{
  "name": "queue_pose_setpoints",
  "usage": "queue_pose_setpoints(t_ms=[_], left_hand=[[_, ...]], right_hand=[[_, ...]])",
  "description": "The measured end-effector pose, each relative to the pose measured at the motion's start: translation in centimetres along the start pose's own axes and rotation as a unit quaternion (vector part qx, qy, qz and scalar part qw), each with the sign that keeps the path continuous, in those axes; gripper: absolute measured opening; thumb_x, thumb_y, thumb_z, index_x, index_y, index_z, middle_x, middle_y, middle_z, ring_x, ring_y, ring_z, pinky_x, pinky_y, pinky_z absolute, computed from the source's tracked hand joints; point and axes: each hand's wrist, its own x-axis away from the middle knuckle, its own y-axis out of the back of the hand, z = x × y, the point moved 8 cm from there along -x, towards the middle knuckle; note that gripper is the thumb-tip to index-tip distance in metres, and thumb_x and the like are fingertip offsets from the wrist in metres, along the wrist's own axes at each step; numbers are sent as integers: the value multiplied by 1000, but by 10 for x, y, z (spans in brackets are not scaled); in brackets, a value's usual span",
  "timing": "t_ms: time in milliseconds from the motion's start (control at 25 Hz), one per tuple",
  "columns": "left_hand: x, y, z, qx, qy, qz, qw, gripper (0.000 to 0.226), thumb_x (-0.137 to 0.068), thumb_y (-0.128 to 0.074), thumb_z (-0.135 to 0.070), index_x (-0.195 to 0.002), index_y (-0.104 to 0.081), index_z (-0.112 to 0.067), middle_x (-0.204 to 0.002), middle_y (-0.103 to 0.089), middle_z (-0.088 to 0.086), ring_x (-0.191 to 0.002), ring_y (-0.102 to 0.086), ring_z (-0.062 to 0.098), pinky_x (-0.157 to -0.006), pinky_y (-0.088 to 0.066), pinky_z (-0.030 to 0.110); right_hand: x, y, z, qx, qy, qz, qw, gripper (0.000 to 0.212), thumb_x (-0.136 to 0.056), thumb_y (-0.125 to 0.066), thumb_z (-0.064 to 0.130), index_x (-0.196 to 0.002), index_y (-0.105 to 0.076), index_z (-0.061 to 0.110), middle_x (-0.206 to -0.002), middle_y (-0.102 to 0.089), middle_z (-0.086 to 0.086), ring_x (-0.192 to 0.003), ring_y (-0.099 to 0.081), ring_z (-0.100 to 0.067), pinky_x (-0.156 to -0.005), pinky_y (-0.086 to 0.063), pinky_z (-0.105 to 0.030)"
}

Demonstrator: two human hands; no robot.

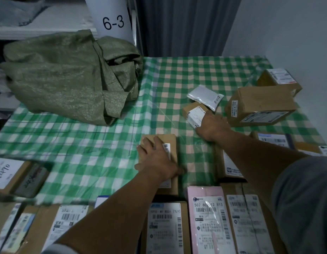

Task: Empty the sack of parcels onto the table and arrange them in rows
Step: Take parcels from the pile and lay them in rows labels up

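Observation:
The green woven sack [67,76] lies crumpled and slack at the table's far left. My left hand [156,158] lies flat with spread fingers on a long brown cardboard parcel [172,143] at the table's middle. My right hand [212,126] reaches further out and grips a small brown box with a white label [193,111]. A white padded pouch [204,96] leans on that small box. Behind it to the right lie a larger brown box [259,105] and another labelled box [279,79].
A row of labelled parcels runs along the near edge, among them a pink one [208,217] and a brown one [166,228]. More boxes sit at the left edge [12,176] and right edge [276,142]. The checked tablecloth [104,140] covers the table. A white "6-3" sign [111,17] stands behind.

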Motion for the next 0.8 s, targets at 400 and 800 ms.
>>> queue_pose_setpoints(t_ms=[400,800], left_hand=[[5,3,-2,23,-4,-19,1000,145,-55,-84,-70,-159,7,-28,-165,20,4,-152,13,35,-113,-25,67],[24,5,-2,67,-34,-63,995,78,-90,-57,-41,-156,-21,-23,-166,2,7,-153,0,32,-120,-20,57]], right_hand=[[54,23,18,55,17,-69,996,84,-80,-55,73,-137,-42,13,-136,-51,-18,-122,-48,-36,-97,-40,-46],[147,5,19,223,39,18,974,98,-84,-31,85,-148,-37,12,-151,-38,-19,-136,-32,-37,-103,-30,-57]])
